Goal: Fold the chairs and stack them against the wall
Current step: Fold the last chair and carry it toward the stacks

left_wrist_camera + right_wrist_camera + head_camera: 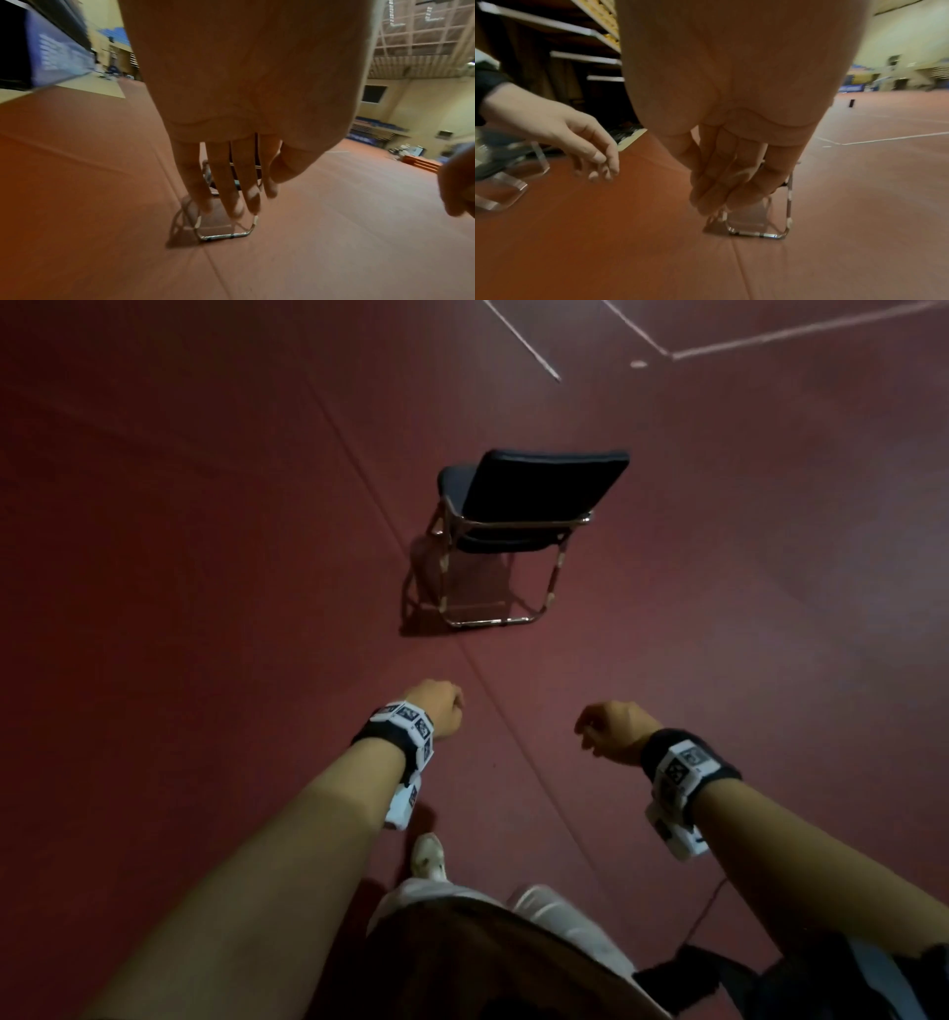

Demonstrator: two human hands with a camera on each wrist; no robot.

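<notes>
Head view: the black padded folding chair with a chrome tube frame [518, 526] stands unfolded on the dark red floor [205, 557] in the upper middle of the frame, well apart from both hands. The left hand [439, 708] and right hand [613, 729] hang lower, empty.

Left wrist view: fingers [223, 182] straight and relaxed, holding nothing.

Right wrist view: fingers [729, 174] loosely extended, also empty.

Best to close in behind the backrest, grip its top edge, then lift the seat.
</notes>
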